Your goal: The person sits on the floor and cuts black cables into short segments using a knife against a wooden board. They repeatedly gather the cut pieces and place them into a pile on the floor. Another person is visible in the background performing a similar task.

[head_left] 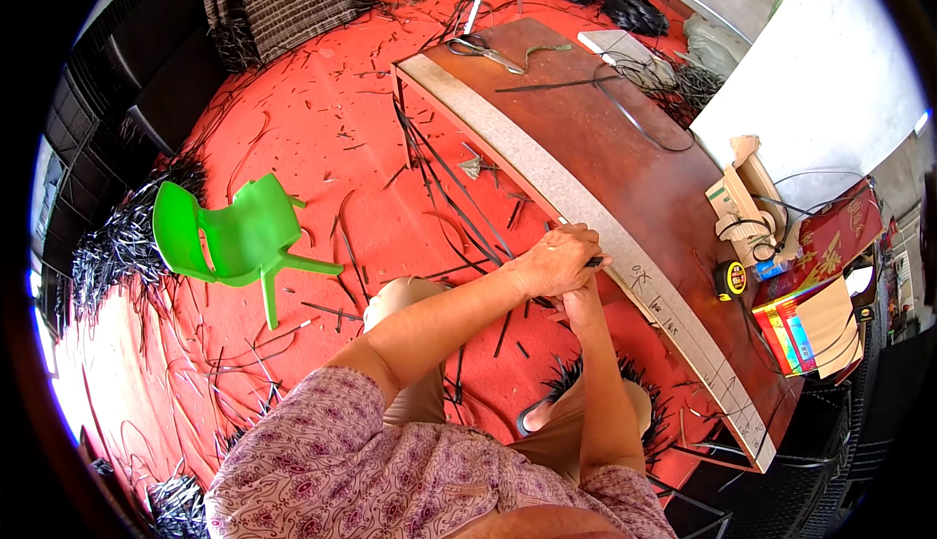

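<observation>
Black piece (593, 262) pokes from left hand's (556, 258) curled fingers (right hand's (578, 301): can't tell)

Scissors (491, 52), tape measure (730, 281) on table (625, 163) (chair (239, 243) left, on floor (317, 115)).

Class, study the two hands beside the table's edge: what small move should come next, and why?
Probably ease the left hand and right hand slightly away from the table, keeping the grip: they are bunched together close to its edge, and a dark item pokes out of the left fist, so it might knock there.
</observation>
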The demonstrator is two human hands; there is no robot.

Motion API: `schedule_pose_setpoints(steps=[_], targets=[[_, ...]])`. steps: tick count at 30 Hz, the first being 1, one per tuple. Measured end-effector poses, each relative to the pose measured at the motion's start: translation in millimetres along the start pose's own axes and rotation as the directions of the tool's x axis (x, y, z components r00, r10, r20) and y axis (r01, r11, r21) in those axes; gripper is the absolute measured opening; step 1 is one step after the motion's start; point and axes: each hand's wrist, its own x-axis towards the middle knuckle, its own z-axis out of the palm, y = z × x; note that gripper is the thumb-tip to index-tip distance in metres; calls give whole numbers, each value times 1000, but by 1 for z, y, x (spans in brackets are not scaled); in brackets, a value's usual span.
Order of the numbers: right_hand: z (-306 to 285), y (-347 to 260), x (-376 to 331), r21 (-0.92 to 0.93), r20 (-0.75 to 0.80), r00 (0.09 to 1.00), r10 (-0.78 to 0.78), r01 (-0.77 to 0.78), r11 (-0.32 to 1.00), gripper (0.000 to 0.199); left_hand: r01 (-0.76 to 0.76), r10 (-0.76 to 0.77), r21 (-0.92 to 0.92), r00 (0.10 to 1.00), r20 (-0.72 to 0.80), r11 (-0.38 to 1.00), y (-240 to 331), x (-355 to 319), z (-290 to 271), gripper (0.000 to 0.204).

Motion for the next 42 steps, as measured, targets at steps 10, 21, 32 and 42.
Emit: schedule_pose_setpoints(steps=[10, 21, 32, 42], targets=[[4, -3, 0, 49, 2, 1000, -30, 30, 998, 21, 8, -9, 8, 1000, 10, 1000, 0, -1, 0, 28], [4, -5, -1, 45, -10, 1000, -7, 8, 999, 18, 1, -1, 1, 1000, 9, 1000, -4, -1, 5, 29], [4, -5, 0, 35, 6, 1000, -10, 10, 999, 20, -9, 9, 1, 1000, 1, 1000, -4, -1, 3, 29], [5, -7, 0, -17, -2, 1000, 20, -20, 1000, 21, 9, -9, 10, 1000, 11, 1000, -4, -1, 3, 31]])
